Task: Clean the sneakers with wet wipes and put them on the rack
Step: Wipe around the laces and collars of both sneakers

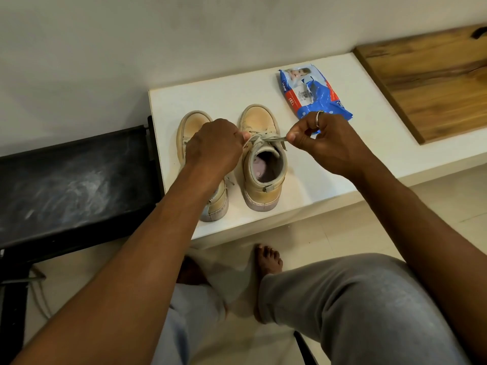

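My left hand (213, 146) and right hand (324, 139) each pinch a lace end (263, 139) of the right sneaker (261, 159), pulling it taut (wipes pack (313, 93) waits nearby, unopened).

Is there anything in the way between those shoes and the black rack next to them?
Nothing visible blocks the path. The two sneakers stand on the white bench, and the black rack sits directly beside its left end. Both the left hand and right hand are pulling the laces.
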The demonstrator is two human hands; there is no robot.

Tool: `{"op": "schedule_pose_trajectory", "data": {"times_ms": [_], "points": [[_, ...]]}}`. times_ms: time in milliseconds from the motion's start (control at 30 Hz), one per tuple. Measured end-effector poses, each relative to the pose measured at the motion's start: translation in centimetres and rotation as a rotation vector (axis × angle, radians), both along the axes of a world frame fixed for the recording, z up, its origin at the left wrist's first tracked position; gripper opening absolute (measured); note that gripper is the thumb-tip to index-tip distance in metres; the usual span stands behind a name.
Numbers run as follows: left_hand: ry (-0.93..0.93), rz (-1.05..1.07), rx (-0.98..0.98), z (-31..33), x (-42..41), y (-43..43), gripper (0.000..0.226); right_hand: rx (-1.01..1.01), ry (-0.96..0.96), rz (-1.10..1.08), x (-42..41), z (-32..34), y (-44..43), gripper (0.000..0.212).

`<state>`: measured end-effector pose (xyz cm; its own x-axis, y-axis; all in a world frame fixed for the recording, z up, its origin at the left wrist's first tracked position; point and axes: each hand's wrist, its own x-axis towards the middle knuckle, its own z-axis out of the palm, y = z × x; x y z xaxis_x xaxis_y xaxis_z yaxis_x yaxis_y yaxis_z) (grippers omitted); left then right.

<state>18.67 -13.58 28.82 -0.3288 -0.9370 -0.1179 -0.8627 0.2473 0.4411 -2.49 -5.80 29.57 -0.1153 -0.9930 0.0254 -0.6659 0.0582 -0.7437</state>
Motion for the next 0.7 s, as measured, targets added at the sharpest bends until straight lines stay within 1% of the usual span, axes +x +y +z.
{"op": "schedule_pose_trajectory", "data": {"times_ms": [100, 167, 233, 300, 333, 367, 433, 467, 533, 600, 633, 700], "points": [[0.016, -0.042, -0.068, 0.2, -0.1, 0.4, 0.042, 0.106, -0.032, 0.071, 0.7, 0.0, -0.5, 0.024], [0.097, -0.040, -0.103, 0.6, 0.0, 0.7, 0.033, 0.214, -0.056, 0.061, 1.3, 0.1, -0.7, 0.038], [0.160, 0.028, -0.162, 1.2, 0.7, 0.8, 0.024, 0.342, -0.090, 0.057, 1.9, 0.2, -0.8, 0.051], [0.157, 0.128, -0.163, 1.5, 2.1, 0.9, 0.025, 0.451, -0.113, 0.056, 2.5, 0.5, -0.8, 0.055], [0.150, 0.188, -0.103, 1.5, 2.9, 1.1, 0.033, 0.480, -0.122, 0.047, 2.8, 0.5, -0.8, 0.056], [0.153, 0.253, -0.001, 1.4, 3.8, 1.2, 0.045, 0.495, -0.133, 0.036, 3.0, 0.7, -1.0, 0.057], [0.206, 0.369, 0.267, 1.0, 5.2, 1.5, 0.069, 0.524, -0.162, 0.003, 3.6, 0.7, -1.2, 0.064], [0.250, 0.409, 0.385, 1.0, 5.8, 1.7, 0.076, 0.540, -0.172, -0.008, 3.8, 0.7, -1.3, 0.068], [0.340, 0.454, 0.526, 1.0, 6.3, 1.9, 0.080, 0.563, -0.171, -0.014, 4.2, 0.4, -1.4, 0.077], [0.402, 0.483, 0.569, 1.3, 6.6, 1.7, 0.079, 0.540, -0.164, -0.027, 4.5, -0.1, -1.4, 0.079], [0.416, 0.485, 0.587, 1.4, 6.6, 1.6, 0.075, 0.510, -0.173, -0.029, 4.7, -0.2, -1.4, 0.072], [0.445, 0.453, 0.632, 1.3, 6.9, 1.5, 0.065, 0.445, -0.206, -0.005, 5.1, -0.4, -1.2, 0.049]]}}
